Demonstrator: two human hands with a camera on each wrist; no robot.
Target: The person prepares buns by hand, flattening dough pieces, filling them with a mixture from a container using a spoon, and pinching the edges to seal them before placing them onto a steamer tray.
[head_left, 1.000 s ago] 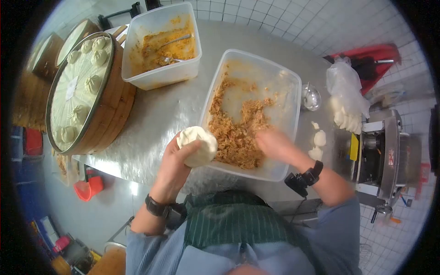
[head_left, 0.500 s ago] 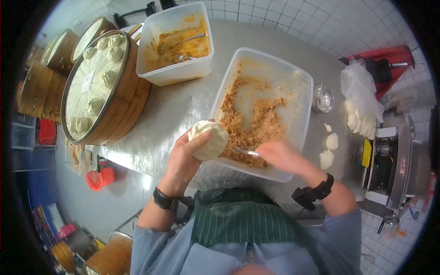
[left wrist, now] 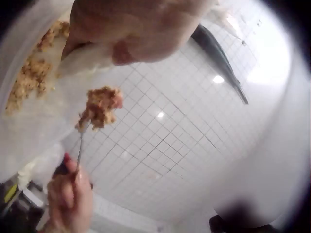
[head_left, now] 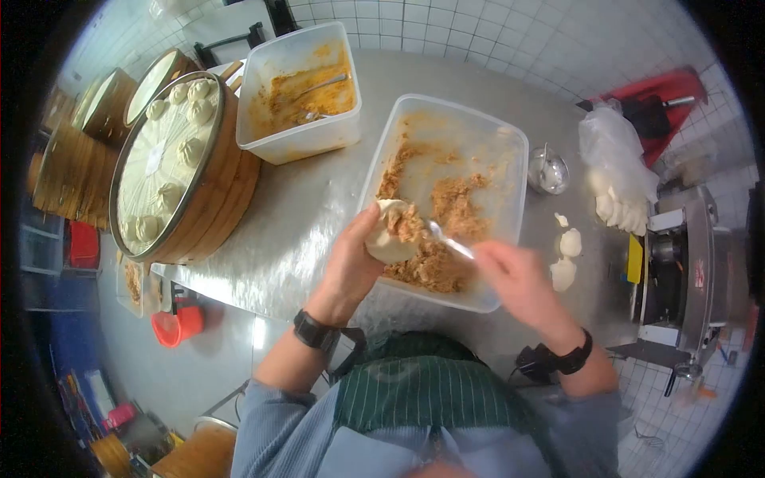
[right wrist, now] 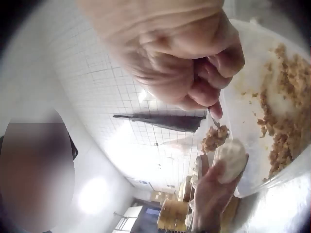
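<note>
The left hand (head_left: 351, 259) holds a round white dough wrapper (head_left: 388, 245) over the near left edge of a clear bin (head_left: 516, 199) of minced filling (head_left: 462, 209). In the right hand (head_left: 522, 287) a metal spoon (head_left: 453, 241) is gripped, a lump of filling (head_left: 408, 223) at its tip, over the wrapper. The left wrist view shows the lump (left wrist: 101, 108) on the spoon, beside the left hand (left wrist: 136, 29). In the right wrist view, the right hand's fingers curl round the handle, and the lump (right wrist: 215, 139) is close to the wrapper (right wrist: 232, 161).
A bamboo steamer (head_left: 227, 175) with several pleated buns stands at the left, other steamers (head_left: 76, 171) behind it. A second bin (head_left: 299, 143) has orange remains. To the right are a metal bowl (head_left: 548, 170), dough pieces (head_left: 563, 273), a plastic bag (head_left: 610, 143) and a machine (head_left: 677, 275).
The right hand has lifted the spoon from the bin with filling and brought it to the wrapper. The left hand has shifted slightly right with the wrapper. The head view has also moved.
</note>
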